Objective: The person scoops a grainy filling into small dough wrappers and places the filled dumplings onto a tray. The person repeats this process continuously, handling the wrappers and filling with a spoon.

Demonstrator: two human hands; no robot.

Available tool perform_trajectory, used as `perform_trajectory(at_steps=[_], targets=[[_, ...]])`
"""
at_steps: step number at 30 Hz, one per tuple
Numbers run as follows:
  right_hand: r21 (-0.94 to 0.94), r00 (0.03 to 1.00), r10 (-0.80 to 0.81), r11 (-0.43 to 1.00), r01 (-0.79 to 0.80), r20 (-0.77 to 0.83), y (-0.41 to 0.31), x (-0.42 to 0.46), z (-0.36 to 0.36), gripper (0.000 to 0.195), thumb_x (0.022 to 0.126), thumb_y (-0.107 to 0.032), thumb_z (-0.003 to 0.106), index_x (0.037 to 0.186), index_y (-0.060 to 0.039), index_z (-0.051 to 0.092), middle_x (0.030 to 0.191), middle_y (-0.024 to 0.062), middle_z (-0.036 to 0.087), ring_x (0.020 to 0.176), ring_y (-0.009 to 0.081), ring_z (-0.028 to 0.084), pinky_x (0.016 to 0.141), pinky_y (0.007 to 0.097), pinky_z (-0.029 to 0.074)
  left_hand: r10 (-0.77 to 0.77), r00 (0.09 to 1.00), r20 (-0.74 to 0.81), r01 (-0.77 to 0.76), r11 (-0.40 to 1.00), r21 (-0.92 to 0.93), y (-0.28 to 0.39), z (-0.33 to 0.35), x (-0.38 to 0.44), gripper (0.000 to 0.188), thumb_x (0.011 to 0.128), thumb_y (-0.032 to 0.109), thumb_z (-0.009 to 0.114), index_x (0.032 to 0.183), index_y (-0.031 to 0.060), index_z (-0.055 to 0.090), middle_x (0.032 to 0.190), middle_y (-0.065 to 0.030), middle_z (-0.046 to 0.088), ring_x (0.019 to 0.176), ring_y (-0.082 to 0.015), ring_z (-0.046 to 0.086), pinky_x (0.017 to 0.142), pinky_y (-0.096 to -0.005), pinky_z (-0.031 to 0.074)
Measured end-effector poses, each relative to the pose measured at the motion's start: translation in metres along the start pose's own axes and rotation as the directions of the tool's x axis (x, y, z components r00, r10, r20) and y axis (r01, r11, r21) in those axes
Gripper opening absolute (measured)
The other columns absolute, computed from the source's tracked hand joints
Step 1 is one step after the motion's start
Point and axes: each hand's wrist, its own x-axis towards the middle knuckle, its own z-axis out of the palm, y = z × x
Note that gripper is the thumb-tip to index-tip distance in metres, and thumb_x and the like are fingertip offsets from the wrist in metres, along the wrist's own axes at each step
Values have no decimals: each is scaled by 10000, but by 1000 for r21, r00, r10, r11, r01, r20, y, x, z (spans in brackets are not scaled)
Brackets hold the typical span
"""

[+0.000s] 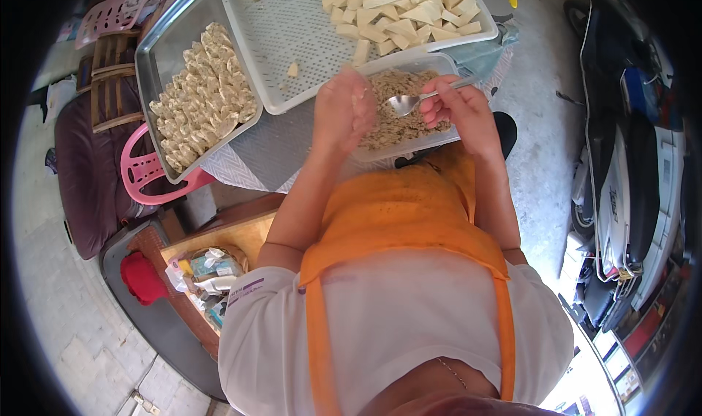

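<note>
My right hand (pixel 460 106) grips a metal spoon (pixel 405 104) by its handle, the bowl of the spoon pointing left. Beneath it is a translucent plastic tub (pixel 378 154) of brown minced filling (pixel 403 133). Blurred by motion, my left hand (pixel 345 109) is at the tub's left side with its fingers curled; whether anything lies inside it is hidden. Behind the tub, cut pale tofu pieces (pixel 406 10) are heaped on a perforated white plastic tray (pixel 279 48). One small tofu scrap (pixel 293 69) sits apart on that tray.
On the left, a stainless steel tray (pixel 145 59) holds rows of filled tofu pieces (pixel 205 98), above a pink plastic chair (pixel 143 169). A wooden table (pixel 249 232) bears a basket of odds and ends (pixel 211 273). A motor scooter (pixel 614 191) stands on the right.
</note>
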Motion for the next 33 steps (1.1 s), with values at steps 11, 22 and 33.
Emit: perform_trajectory(at_steps=[11,22,33], targets=[[-395,999,13,918,7,46,21,12,38,263,942,-217,507,942,25,609,732,77,639,658,138,637,602,262,513,92,996,8,-92,996,-1,7,-7,7,227,995,235,426,952,35,526,715,-10,467,598,-98,427,459,-207,327],[-50,998,20,999,-17,59,2,7,17,288,978,-230,458,972,14,610,771,80,648,651,137,621,594,262,523,86,995,-46,-80,990,118,9,-14,5,236,990,228,428,944,31,550,750,-23,509,622,-106,472,479,-216,360],[-414,956,-274,886,210,-102,-35,-13,45,213,960,-133,512,911,40,626,717,40,624,617,81,585,568,210,487,19,995,96,-71,821,566,-21,13,5,231,968,249,476,934,40,567,702,0,522,570,-66,472,485,-220,394]])
